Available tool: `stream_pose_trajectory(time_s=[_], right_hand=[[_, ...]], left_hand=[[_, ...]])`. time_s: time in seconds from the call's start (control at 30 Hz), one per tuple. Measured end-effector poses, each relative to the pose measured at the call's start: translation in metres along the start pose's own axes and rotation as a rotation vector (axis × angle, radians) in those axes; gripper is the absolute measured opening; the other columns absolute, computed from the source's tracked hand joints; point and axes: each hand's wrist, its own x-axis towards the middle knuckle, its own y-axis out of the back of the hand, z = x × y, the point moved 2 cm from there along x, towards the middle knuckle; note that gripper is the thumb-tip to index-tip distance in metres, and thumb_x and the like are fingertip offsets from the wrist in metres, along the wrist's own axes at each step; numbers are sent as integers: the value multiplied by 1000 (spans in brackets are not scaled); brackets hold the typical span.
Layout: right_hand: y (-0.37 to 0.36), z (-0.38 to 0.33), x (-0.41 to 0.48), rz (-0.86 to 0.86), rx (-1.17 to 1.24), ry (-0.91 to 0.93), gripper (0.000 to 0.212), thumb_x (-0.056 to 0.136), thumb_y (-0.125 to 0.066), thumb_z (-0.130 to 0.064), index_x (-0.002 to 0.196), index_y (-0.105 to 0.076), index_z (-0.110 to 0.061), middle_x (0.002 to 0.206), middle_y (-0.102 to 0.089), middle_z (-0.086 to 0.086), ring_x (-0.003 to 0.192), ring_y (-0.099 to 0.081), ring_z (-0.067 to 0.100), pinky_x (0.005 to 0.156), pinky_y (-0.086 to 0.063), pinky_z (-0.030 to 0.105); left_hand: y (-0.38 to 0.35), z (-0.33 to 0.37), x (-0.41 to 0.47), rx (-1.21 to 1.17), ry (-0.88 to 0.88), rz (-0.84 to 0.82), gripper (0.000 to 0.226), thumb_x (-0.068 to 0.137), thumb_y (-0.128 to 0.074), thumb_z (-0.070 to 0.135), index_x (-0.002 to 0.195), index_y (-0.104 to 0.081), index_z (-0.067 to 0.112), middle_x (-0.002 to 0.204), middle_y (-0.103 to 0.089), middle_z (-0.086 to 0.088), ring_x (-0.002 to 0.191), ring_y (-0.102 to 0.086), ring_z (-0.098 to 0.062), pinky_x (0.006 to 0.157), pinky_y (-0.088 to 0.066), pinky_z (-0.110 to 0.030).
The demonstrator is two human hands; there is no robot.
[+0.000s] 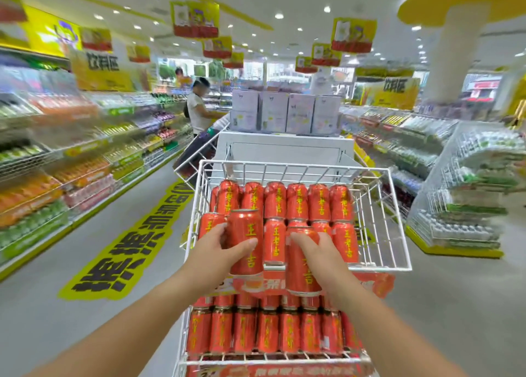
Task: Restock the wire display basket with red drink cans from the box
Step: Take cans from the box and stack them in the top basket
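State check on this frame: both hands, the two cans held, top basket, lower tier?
left hand: grips left can
right hand: grips right can
left can: upright, held above front rim
right can: upright, held, lower than the left
top basket: part filled, bare wire on right
lower tier: front row full of cans

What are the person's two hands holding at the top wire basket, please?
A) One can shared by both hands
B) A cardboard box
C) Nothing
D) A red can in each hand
D: the left hand grips one red can and the right hand grips a second red can, both at the front rim of the wire basket.
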Motion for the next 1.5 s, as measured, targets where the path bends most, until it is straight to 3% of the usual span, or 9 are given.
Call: stream_pose_trajectory(time_s=[0.2, 0.33, 0.47, 0.53, 0.77, 0.93, 1.03, 1.23, 1.5], right_hand=[[10, 7, 71, -170, 72, -36, 70, 82, -64, -67, 135, -43, -26, 131, -59, -5, 118, -60, 20, 102, -49, 46], [13, 9, 98, -197, 15, -13, 53, 93, -61, -56, 130, -41, -24, 124, -57, -5, 111, -60, 19, 89, -51, 37], [12, 17, 115, -162, -53, 33, 87, 85, -63, -67, 152, -34, -19, 149, -47, 0, 130, -53, 25, 107, -47, 47], [12, 22, 121, -143, -74, 67, 93, 85, -63, -67, 156, -29, -16, 157, -40, 3, 138, -46, 26, 111, -43, 48], [13, 31, 129, -156, -111, 101, 71, 89, -64, -58, 143, -48, -16, 141, -55, 1, 113, -57, 17, 97, -51, 35], [10, 32, 129, -153, -156, 137, 71, 94, -61, -53, 148, -44, -11, 148, -50, 4, 121, -52, 17, 90, -38, 26], [6, 36, 132, -143, -178, 135, 77, 88, -62, -63, 147, -47, -15, 146, -52, 2, 128, -54, 21, 100, -47, 32], [9, 40, 132, -70, -182, 164, 67, 81, -69, -63, 136, -49, -31, 134, -57, -4, 120, -58, 18, 101, -52, 43], [10, 40, 136, -71, -262, 217, 63, 84, -70, -60, 139, -54, -32, 127, -52, -6, 114, -50, 10, 98, -50, 33]], left_hand=[[-8, -3, 50, 174, 30, 48, 50, 75, -85, 52, 113, -70, 22, 110, -73, -3, 98, -73, -15, 86, -59, -31], [-24, -3, 68, 198, 44, 36, 20, 88, -79, 24, 105, -70, 18, 98, -76, -3, 84, -75, -14, 71, -60, -25], [-39, -10, 77, 312, 18, 65, 33, 90, -77, 28, 112, -54, 37, 113, -67, 12, 94, -66, 3, 92, -54, -26], [-46, -17, 79, 475, -1, 103, 32, 90, -74, 36, 116, -57, 37, 117, -59, 10, 107, -57, -4, 99, -46, -27], [-57, -32, 77, 583, 94, 137, 51, 90, -63, 53, 135, -47, 35, 115, -65, 11, 119, -52, -15, 102, -49, -42], [-68, -37, 84, 662, 112, 125, 67, 93, -60, 53, 149, -37, 24, 129, -61, 7, 134, -45, -22, 109, -45, -46], [-76, -34, 83, 742, 92, 155, 62, 99, -58, 45, 149, -36, 18, 127, -58, 2, 132, -38, -24, 110, -40, -42], [-80, -33, 82, 995, -47, 256, 66, 97, -54, 55, 150, -34, 20, 145, -28, -1, 130, -29, -22, 111, -32, -34], [-70, -46, 92, 1172, -7, 196, 66, 97, -36, 68, 149, -38, 27, 165, 1, -6, 152, 2, -27, 120, -10, -51]])
